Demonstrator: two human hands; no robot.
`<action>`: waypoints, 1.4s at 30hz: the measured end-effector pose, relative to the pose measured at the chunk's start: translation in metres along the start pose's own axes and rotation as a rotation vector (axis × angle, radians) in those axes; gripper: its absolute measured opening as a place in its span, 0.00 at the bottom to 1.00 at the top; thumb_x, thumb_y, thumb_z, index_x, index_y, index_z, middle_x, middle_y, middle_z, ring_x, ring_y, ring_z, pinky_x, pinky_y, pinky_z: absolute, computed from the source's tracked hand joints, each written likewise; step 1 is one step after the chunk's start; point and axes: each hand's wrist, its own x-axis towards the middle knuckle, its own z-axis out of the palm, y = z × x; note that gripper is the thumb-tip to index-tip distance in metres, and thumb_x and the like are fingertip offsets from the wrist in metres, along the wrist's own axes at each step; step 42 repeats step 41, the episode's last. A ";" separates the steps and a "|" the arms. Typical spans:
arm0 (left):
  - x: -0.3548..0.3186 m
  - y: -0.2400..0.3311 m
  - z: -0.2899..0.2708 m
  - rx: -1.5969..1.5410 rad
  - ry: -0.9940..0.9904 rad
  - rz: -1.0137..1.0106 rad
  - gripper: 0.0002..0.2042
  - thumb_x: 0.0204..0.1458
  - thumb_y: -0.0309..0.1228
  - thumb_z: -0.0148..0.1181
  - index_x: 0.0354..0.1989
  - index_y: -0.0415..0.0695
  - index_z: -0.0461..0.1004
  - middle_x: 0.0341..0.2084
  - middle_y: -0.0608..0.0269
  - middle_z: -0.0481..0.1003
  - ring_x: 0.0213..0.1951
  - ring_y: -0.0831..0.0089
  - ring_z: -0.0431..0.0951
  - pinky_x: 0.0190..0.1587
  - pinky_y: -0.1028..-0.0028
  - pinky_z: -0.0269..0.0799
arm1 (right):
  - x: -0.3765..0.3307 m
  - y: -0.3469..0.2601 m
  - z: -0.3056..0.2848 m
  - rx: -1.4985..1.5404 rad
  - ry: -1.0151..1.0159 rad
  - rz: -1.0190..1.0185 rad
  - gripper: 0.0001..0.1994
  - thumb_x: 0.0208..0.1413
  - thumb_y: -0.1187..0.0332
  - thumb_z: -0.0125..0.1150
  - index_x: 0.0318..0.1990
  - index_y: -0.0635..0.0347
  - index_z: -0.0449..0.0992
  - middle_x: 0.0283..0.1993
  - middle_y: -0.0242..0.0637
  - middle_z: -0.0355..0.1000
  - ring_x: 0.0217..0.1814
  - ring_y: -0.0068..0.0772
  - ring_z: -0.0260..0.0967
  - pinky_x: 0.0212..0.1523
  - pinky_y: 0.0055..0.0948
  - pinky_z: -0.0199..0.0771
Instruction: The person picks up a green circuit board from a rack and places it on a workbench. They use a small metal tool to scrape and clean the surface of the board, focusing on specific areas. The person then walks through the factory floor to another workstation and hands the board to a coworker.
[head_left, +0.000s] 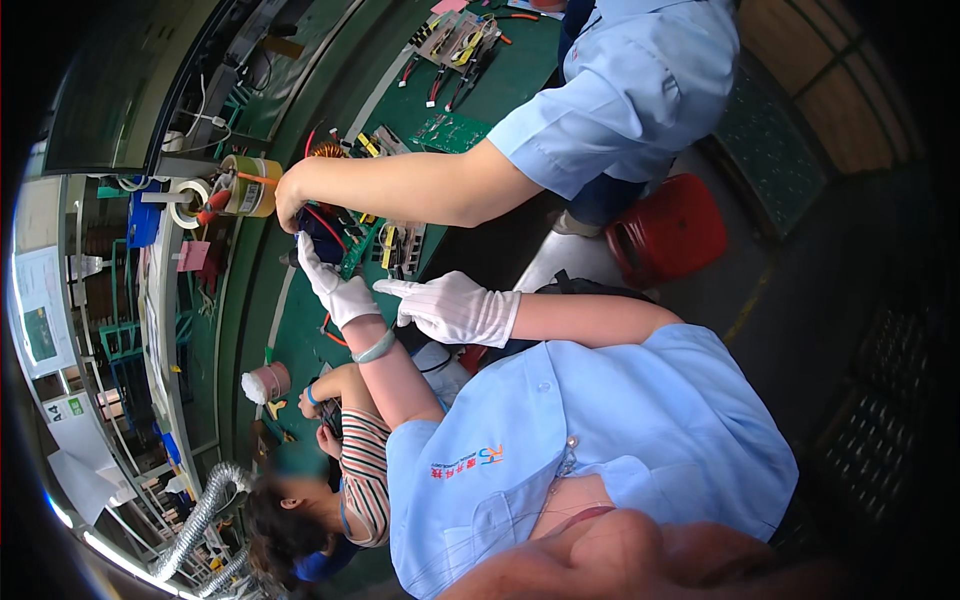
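My left hand [338,285], in a white glove, reaches up with its fingers stretched out. Its fingertips are at a dark blue part [322,238] on the green bench; whether they press on it I cannot tell. Beside it, a co-worker's bare hand [290,196] bends over the same part. My right hand [450,305], also gloved in white, hovers at the bench edge with the index finger extended and nothing visible in it. Near that fingertip is a circuit assembly [400,248] with yellow and silver components. Red wires and a copper-wound coil [327,150] lie behind the co-worker's forearm.
Another circuit assembly [458,42] with wire leads lies farther up the bench. A yellow roll [252,186] and an orange-handled tool stand by the shelving. A pink tub [268,382] is lower left, near a seated person in stripes [362,455]. A red stool [668,230] stands right.
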 end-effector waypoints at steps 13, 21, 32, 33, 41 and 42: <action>-0.012 -0.042 -0.001 0.334 -0.129 0.273 0.22 0.63 0.26 0.41 0.66 0.46 0.63 0.63 0.61 0.64 0.63 0.69 0.64 0.65 0.67 0.60 | -0.025 0.013 -0.004 -0.040 -0.009 0.131 0.02 0.50 0.70 0.58 0.31 0.54 0.77 0.54 0.44 0.76 0.39 0.38 0.79 0.35 0.35 0.79; 0.030 -0.051 0.025 -0.104 -0.082 -0.034 0.21 0.63 0.40 0.52 0.60 0.41 0.70 0.54 0.63 0.72 0.55 0.70 0.73 0.57 0.68 0.69 | -0.044 0.030 -0.009 -0.045 -0.018 0.233 0.05 0.50 0.74 0.56 0.34 0.53 0.77 0.56 0.43 0.75 0.38 0.42 0.79 0.36 0.37 0.79; 0.031 -0.080 0.089 -0.336 -0.576 -0.247 0.44 0.61 0.63 0.43 0.72 0.38 0.45 0.65 0.46 0.60 0.61 0.53 0.66 0.62 0.56 0.65 | -0.091 0.049 -0.033 -0.118 0.025 0.440 0.07 0.51 0.76 0.55 0.36 0.54 0.76 0.56 0.41 0.76 0.43 0.43 0.78 0.39 0.36 0.79; 0.029 -0.091 0.090 -0.319 -0.585 -0.278 0.44 0.61 0.63 0.43 0.73 0.38 0.44 0.66 0.44 0.58 0.63 0.52 0.65 0.62 0.55 0.65 | -0.094 0.049 -0.036 -0.115 0.024 0.462 0.07 0.51 0.76 0.55 0.36 0.54 0.76 0.55 0.41 0.76 0.43 0.43 0.78 0.40 0.36 0.79; 0.013 -0.173 0.090 0.136 -0.689 -0.090 0.27 0.55 0.38 0.66 0.58 0.36 0.67 0.42 0.57 0.77 0.35 0.68 0.81 0.34 0.72 0.81 | -0.171 0.057 -0.074 -0.210 0.005 0.590 0.14 0.55 0.75 0.56 0.49 0.53 0.76 0.44 0.38 0.80 0.48 0.40 0.78 0.48 0.35 0.79; 0.013 -0.173 0.090 0.136 -0.689 -0.090 0.27 0.55 0.38 0.66 0.58 0.36 0.67 0.42 0.57 0.77 0.35 0.68 0.81 0.34 0.72 0.81 | -0.171 0.057 -0.074 -0.210 0.005 0.590 0.14 0.55 0.75 0.56 0.49 0.53 0.76 0.44 0.38 0.80 0.48 0.40 0.78 0.48 0.35 0.79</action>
